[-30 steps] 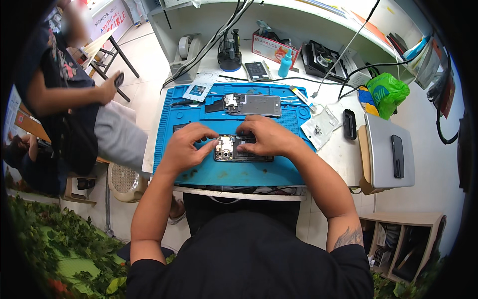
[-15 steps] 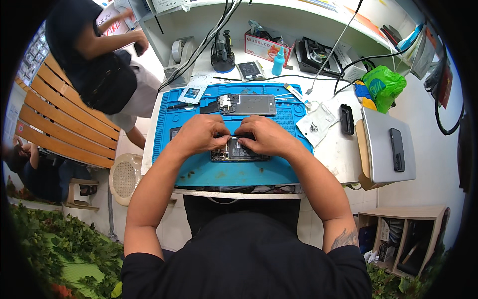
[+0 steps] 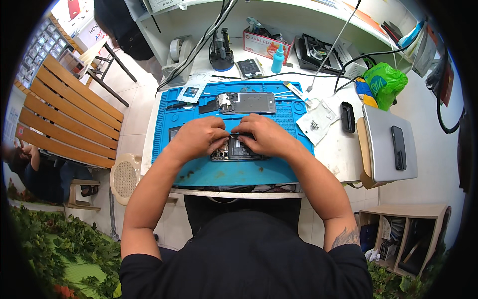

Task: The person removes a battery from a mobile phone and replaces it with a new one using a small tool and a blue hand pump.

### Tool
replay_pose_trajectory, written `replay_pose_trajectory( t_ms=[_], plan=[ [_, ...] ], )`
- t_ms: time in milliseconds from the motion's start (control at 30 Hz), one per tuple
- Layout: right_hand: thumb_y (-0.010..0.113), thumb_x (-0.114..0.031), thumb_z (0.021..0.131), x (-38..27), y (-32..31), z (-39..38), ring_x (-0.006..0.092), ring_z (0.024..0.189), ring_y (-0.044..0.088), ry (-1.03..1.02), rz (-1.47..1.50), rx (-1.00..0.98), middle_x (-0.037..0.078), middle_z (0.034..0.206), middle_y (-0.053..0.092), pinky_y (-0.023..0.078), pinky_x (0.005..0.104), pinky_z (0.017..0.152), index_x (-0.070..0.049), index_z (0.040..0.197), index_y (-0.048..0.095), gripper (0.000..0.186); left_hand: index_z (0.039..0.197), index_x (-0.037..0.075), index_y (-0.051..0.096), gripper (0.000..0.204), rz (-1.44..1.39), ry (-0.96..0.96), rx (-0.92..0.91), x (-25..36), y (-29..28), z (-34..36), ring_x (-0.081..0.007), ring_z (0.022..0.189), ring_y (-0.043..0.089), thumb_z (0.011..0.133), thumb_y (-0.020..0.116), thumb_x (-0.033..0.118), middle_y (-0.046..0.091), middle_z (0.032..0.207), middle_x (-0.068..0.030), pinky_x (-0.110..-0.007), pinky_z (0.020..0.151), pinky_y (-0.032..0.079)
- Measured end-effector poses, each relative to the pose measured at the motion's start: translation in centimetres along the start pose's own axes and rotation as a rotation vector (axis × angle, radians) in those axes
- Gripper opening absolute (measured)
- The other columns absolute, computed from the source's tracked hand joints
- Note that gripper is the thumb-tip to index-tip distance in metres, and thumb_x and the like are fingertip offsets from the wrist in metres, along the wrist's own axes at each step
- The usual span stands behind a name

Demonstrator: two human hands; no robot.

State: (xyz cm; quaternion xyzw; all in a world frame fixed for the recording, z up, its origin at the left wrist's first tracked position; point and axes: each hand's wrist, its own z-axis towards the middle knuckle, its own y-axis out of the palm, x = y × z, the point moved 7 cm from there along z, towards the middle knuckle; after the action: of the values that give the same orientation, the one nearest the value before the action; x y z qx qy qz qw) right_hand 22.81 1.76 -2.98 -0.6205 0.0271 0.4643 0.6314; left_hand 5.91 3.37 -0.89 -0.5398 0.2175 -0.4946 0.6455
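Observation:
An opened phone (image 3: 240, 152) lies on the blue mat (image 3: 224, 174), its dark innards showing. My left hand (image 3: 199, 134) is curled at its upper left, fingertips closed on a small part I cannot make out. My right hand (image 3: 264, 134) has bent fingers on the phone’s top edge and thumb over its inside, close to the left fingertips. Behind them lies a second phone assembly (image 3: 251, 102) with a flap at its left. A white card (image 3: 194, 89), a small tool (image 3: 294, 91) and a white bag with small parts (image 3: 315, 124) lie around.
A tool holder (image 3: 221, 59), blue bottle (image 3: 278, 61), cables, green bag (image 3: 383, 84) and silver laptop (image 3: 388, 139) with a phone on it surround the mat. At left are a wooden bench (image 3: 69, 114), plastic stool (image 3: 124, 177), a seated person (image 3: 42, 177) and a standing person (image 3: 114, 25).
My left hand has moved right and closed in beside my right hand over the phone. The standing person at left has moved away toward the top of the view.

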Motion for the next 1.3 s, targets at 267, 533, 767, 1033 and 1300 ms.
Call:
replay_pose_trajectory(
  t_ms=[267, 533, 767, 1033, 1300],
  plan=[
    [0.071, 0.002, 0.091, -1.0, 1.1, -0.6, 0.0328, 0.109, 0.069, -0.148, -0.227, 0.006, 0.008, 0.122, 0.077, 0.057, 0.0448, 0.102, -0.012, 0.129, 0.083, 0.042, 0.114, 0.011, 0.087, 0.023, -0.184, -0.217, 0.0, -1.4, -2.2, -1.8, -0.0277, 0.096, 0.076, 0.091, 0.08, 0.009, 0.078, 0.109, -0.0074, -0.039, 0.082, 0.062],
    [0.073, 0.002, 0.084, -1.1, 1.7, -0.8, 0.0289, 0.105, 0.067, -0.201, -0.326, -0.018, 0.003, 0.122, 0.076, 0.058, 0.0417, 0.1, -0.015, 0.129, 0.083, 0.049, 0.112, 0.012, 0.089, 0.025, -0.189, -0.21, -0.023, -1.0, -1.4, -1.8, -0.0261, 0.094, 0.076, 0.089, 0.081, 0.007, 0.078, 0.107, -0.0072, -0.037, 0.08, 0.062],
    [0.075, 0.003, 0.08, -0.9, 1.5, -0.5, 0.0273, 0.105, 0.067, -0.259, -0.335, -0.069, 0.001, 0.122, 0.075, 0.058, 0.0403, 0.098, -0.016, 0.128, 0.083, 0.052, 0.11, 0.012, 0.089, 0.025, -0.2, -0.179, -0.022, -0.7, -1.5, -1.5, -0.0263, 0.096, 0.076, 0.087, 0.081, 0.008, 0.079, 0.106, -0.0067, -0.038, 0.082, 0.063],
    [0.073, 0.003, 0.083, -0.5, 1.3, 0.1, 0.0268, 0.108, 0.067, -0.251, -0.313, -0.137, -0.001, 0.117, 0.074, 0.059, 0.042, 0.099, -0.021, 0.133, 0.082, 0.057, 0.108, 0.015, 0.089, 0.025, -0.141, -0.112, -0.038, -0.7, -1.0, -1.6, -0.0264, 0.097, 0.075, 0.085, 0.082, 0.01, 0.077, 0.107, -0.005, -0.039, 0.083, 0.062],
    [0.072, 0.006, 0.081, -0.6, 0.9, 0.5, 0.0261, 0.108, 0.067, -0.265, -0.317, -0.148, -0.001, 0.117, 0.074, 0.06, 0.0421, 0.097, -0.02, 0.131, 0.082, 0.058, 0.104, 0.014, 0.087, 0.017, -0.05, -0.045, -0.079, -0.5, -0.9, -1.2, -0.0257, 0.097, 0.071, 0.089, 0.082, 0.019, 0.074, 0.103, -0.0021, -0.041, 0.081, 0.06]
  ],
)
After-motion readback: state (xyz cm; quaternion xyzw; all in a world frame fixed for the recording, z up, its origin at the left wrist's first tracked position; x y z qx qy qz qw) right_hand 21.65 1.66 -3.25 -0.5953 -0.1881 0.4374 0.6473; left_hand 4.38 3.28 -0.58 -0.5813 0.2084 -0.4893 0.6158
